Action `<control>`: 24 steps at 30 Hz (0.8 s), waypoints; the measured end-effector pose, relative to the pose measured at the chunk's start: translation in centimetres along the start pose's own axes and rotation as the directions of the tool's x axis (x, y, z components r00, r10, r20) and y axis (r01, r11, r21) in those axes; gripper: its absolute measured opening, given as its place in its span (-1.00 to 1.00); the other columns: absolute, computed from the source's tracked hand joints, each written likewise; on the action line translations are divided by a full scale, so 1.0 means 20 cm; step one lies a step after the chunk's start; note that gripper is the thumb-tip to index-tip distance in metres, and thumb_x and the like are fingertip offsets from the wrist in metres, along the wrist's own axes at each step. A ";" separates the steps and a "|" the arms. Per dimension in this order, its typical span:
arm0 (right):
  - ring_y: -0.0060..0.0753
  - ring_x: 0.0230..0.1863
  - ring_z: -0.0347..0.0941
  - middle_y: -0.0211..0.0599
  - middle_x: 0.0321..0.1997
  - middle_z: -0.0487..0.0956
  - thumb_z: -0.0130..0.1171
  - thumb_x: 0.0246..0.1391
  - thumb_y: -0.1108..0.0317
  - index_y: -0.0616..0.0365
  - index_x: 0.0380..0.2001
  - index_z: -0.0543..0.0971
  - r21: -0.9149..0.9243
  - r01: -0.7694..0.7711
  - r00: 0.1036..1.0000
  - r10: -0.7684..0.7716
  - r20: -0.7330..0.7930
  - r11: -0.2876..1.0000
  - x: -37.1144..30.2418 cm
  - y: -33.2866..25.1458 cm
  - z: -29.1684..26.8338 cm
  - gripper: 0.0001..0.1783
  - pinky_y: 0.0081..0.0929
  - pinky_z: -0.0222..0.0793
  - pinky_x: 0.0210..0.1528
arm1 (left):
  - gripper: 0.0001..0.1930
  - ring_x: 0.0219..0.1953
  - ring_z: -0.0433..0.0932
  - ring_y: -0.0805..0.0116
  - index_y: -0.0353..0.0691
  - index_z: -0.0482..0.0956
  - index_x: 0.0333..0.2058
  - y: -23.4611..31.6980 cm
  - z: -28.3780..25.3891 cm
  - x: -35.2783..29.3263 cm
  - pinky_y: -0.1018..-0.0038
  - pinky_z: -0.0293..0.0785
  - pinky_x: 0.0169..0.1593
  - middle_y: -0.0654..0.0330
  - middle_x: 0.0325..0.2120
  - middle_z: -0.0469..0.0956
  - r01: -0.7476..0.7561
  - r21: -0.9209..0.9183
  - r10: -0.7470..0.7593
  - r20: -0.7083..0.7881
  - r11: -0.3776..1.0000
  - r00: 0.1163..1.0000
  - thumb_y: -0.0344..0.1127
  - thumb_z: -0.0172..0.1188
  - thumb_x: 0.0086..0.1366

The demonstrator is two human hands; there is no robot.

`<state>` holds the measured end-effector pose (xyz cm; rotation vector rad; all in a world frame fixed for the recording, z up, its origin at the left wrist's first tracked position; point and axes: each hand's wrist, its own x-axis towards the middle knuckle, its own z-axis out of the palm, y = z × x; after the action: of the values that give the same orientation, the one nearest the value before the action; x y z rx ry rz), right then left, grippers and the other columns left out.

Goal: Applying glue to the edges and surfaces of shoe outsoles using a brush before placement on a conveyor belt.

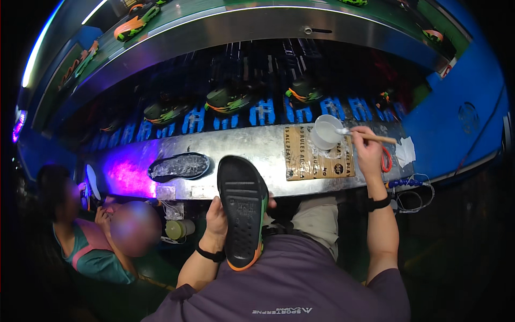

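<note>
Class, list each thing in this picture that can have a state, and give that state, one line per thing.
Left hand: gripping a shoe.
Shoe: held sole-up, black tread showing.
Right hand: holding a brush.
Brush: tip dipped at the cup's rim.
Cup: upright, open, on cardboard.
Cardboard: lying flat on the metal bench.
Loose sole: lying flat on the bench, untouched.

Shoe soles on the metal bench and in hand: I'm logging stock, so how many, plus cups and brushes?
Shoe soles: 2, the black sole in the left hand and the sole on the bench
White cup: 1
Brush, in the right hand: 1
Total: 4
</note>
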<state>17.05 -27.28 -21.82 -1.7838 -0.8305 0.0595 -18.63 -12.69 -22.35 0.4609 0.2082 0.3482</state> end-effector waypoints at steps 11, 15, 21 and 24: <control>-0.36 -0.55 0.51 -0.12 -0.59 0.56 0.20 0.16 0.27 0.22 -0.33 0.67 -0.228 0.016 0.994 0.009 0.107 0.974 0.10 -0.04 0.11 -0.78 -0.40 0.37 -0.42 | -0.13 0.05 0.60 -0.11 -0.59 0.21 0.27 0.09 -0.13 -0.14 0.11 0.54 0.14 -0.34 0.11 0.44 0.140 0.245 -0.160 0.066 0.960 0.985 0.04 0.28 0.23; -0.61 -0.41 0.48 -0.35 -0.46 0.63 0.22 0.22 0.32 0.25 -0.24 0.66 -0.357 -0.019 0.987 0.075 0.144 0.934 0.09 -0.01 0.08 -0.79 -0.52 0.38 -0.34 | -0.27 0.14 0.55 0.16 -0.45 0.23 0.29 0.08 -0.18 -0.07 0.29 0.45 0.24 -0.06 0.12 0.49 0.004 0.215 -0.003 -0.005 0.977 1.000 -0.13 0.26 0.30; -0.49 -0.33 0.58 -0.23 -0.31 0.68 0.23 0.16 0.42 0.28 -0.17 0.67 0.037 0.080 0.993 -0.082 0.084 0.996 -0.14 -0.27 0.22 -0.79 -0.52 0.46 -0.25 | -0.33 0.15 0.52 0.21 -0.38 0.29 0.25 0.07 -0.12 0.00 0.28 0.42 0.27 0.04 0.08 0.52 -0.105 0.223 0.120 -0.055 0.969 0.991 -0.49 0.36 0.18; -0.40 -0.35 0.61 -0.17 -0.38 0.69 0.23 0.04 0.56 0.33 -0.21 0.68 0.198 0.214 0.928 -0.262 0.264 0.957 -0.31 -0.50 0.31 -0.78 -0.51 0.48 -0.29 | -0.33 0.12 0.54 0.26 -0.39 0.31 0.21 0.06 -0.09 0.00 0.33 0.45 0.23 0.06 0.06 0.54 -0.106 0.341 0.144 -0.088 0.934 0.986 -0.54 0.39 0.13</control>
<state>4.75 -24.27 -17.90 -1.5247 -1.2132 0.2269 -19.50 -11.08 -23.38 0.7957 0.3515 0.4676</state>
